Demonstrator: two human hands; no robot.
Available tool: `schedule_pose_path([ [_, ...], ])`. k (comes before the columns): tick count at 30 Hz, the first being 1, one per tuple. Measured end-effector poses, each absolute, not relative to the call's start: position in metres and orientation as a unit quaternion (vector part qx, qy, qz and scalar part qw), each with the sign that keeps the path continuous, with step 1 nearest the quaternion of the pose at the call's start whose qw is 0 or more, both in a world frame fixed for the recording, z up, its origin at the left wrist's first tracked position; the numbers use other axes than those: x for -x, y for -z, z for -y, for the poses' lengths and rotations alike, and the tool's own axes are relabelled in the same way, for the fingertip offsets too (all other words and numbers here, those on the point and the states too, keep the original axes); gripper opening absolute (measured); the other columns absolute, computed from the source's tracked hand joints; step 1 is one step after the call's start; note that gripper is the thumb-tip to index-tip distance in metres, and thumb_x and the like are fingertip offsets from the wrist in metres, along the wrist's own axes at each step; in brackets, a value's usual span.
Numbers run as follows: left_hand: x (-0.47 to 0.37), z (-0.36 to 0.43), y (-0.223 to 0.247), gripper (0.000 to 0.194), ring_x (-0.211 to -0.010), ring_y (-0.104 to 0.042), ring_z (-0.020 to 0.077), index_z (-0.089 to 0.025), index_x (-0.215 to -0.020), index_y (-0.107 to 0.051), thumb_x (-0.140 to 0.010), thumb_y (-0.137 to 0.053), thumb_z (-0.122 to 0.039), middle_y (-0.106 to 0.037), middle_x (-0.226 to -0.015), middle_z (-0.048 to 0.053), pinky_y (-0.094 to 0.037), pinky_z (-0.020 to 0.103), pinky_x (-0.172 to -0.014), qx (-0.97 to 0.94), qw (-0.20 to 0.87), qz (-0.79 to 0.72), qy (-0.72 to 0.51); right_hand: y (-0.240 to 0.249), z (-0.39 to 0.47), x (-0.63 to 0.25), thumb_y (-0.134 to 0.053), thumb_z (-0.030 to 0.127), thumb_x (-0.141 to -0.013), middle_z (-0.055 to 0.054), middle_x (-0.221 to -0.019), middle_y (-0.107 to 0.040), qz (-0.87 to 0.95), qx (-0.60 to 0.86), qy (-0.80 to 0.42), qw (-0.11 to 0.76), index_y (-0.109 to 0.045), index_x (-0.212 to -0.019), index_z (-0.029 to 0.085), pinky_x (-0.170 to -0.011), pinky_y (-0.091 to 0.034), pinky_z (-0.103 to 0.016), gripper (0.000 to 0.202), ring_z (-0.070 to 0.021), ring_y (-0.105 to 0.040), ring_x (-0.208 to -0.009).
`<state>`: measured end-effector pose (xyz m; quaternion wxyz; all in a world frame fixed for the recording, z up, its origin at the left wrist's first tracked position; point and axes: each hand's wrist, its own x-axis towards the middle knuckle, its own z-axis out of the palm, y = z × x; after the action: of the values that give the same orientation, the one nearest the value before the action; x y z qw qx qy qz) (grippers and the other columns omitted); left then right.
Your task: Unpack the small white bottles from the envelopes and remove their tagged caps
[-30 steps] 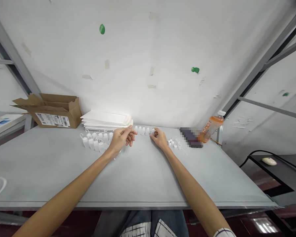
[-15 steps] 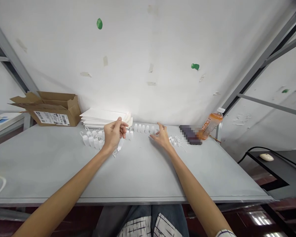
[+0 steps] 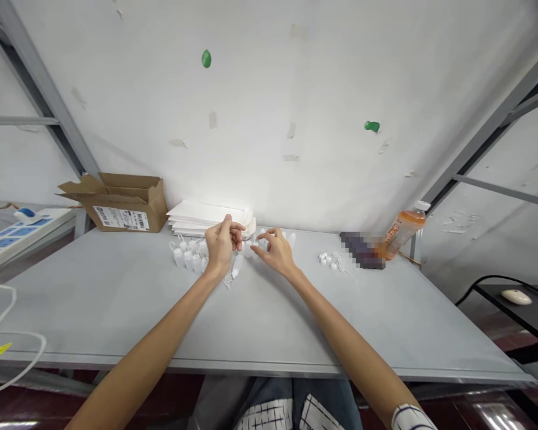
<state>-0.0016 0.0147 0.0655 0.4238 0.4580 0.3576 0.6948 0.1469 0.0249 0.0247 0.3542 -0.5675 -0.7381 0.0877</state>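
Note:
My left hand hovers above the table, palm turned inward. Its fingers are loosely curled, the thumb stands apart, and nothing shows in it. Below it lies a small white bottle, its cord loop towards me. My right hand has thumb and index finger apart beside a small upright white bottle; I cannot make out contact. Behind the right hand more white bottles stand in a row, partly hidden. Left of my left hand is a group of white bottles with cord loops.
White caps with cords lie in a pile on the right of the grey table. Beyond them are a blurred dark object and an orange drink bottle. White sheets and an open cardboard box sit back left.
My right hand has moved left, from the far end of the bottle row to near my left hand. The left hand keeps its pose. The whole view has shifted slightly.

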Motion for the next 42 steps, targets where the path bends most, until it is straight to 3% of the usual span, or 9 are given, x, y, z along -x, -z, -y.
schedule_pose_path([
  [7, 0.002, -0.014, -0.065, 0.043, -0.033, -0.045, 0.009, -0.013, -0.061, -0.063, -0.088, -0.052, -0.044, -0.05, -0.046, 0.001, -0.027, 0.022, -0.035, -0.477, 0.426, -0.357, -0.681, -0.02, -0.026, -0.149, -0.065, 0.03, -0.082, -0.003, -0.106, -0.059, 0.729, 0.557, -0.136, 0.374, -0.071, -0.094, 0.022, -0.067, -0.044, -0.028, 0.016, -0.0076, -0.052, -0.06],
  [13, -0.007, -0.004, -0.061, 0.047, -0.041, -0.05, 0.0102, -0.013, -0.071, -0.065, -0.092, -0.043, -0.049, -0.055, -0.059, 0.003, -0.031, 0.024, -0.04, -0.583, 0.427, -0.337, -0.603, -0.024, -0.01, -0.177, -0.065, 0.031, -0.077, -0.002, -0.083, -0.064, 0.691, 0.51, -0.253, 0.445, -0.068, -0.086, 0.018, -0.065, -0.045, -0.026, 0.017, -0.0104, -0.053, -0.061],
  [17, -0.02, 0.006, -0.044, 0.041, -0.05, -0.05, 0.011, -0.016, -0.073, -0.065, -0.092, -0.043, -0.045, -0.058, -0.064, 0.002, -0.037, 0.024, -0.05, -0.732, 0.298, -0.359, -0.496, -0.023, 0.007, -0.208, -0.066, 0.035, -0.073, 0.002, -0.063, -0.057, 0.651, 0.485, -0.391, 0.435, -0.066, -0.084, 0.016, -0.051, -0.039, -0.023, 0.023, -0.0095, -0.048, -0.052],
  [20, -0.031, 0.011, -0.024, 0.034, -0.055, -0.05, 0.0116, -0.017, -0.074, -0.067, -0.091, -0.048, -0.039, -0.062, -0.07, 0.003, -0.036, 0.025, -0.056, -0.815, 0.167, -0.38, -0.406, -0.025, 0.014, -0.226, -0.068, 0.035, -0.07, 0.002, -0.061, -0.057, 0.622, 0.479, -0.44, 0.436, -0.065, -0.085, 0.015, -0.045, -0.033, -0.021, 0.026, -0.0092, -0.049, -0.05],
  [25, -0.04, 0.013, -0.004, 0.029, -0.057, -0.053, 0.0109, -0.02, -0.099, -0.069, -0.087, -0.059, -0.044, -0.066, -0.094, 0.004, -0.034, 0.026, -0.054, -0.834, 0.09, -0.416, -0.352, -0.03, 0.015, -0.231, -0.066, 0.035, -0.071, -0.001, -0.063, -0.062, 0.595, 0.47, -0.474, 0.448, -0.067, -0.083, 0.013, -0.041, -0.033, -0.02, 0.025, -0.0118, -0.057, -0.052],
  [32, -0.034, 0.004, -0.014, 0.027, -0.061, -0.056, 0.0133, -0.021, -0.09, -0.07, -0.087, -0.057, -0.044, -0.068, -0.086, 0.002, -0.035, 0.026, -0.057, -0.838, 0.129, -0.419, -0.325, -0.03, 0.021, -0.215, -0.062, 0.041, -0.077, -0.005, -0.069, -0.067, 0.604, 0.43, -0.5, 0.447, -0.07, -0.08, 0.013, -0.042, -0.042, -0.022, 0.029, -0.016, -0.064, -0.058],
  [42, -0.034, 0.005, -0.018, 0.032, -0.06, -0.053, 0.0135, -0.02, -0.087, -0.07, -0.091, -0.051, -0.046, -0.07, -0.086, 0.004, -0.036, 0.026, -0.059, -0.836, 0.17, -0.405, -0.33, -0.033, 0.024, -0.213, -0.065, 0.041, -0.076, -0.004, -0.067, -0.065, 0.596, 0.454, -0.439, 0.495, -0.068, -0.073, 0.014, -0.037, -0.039, -0.021, 0.027, -0.0133, -0.061, -0.05],
])
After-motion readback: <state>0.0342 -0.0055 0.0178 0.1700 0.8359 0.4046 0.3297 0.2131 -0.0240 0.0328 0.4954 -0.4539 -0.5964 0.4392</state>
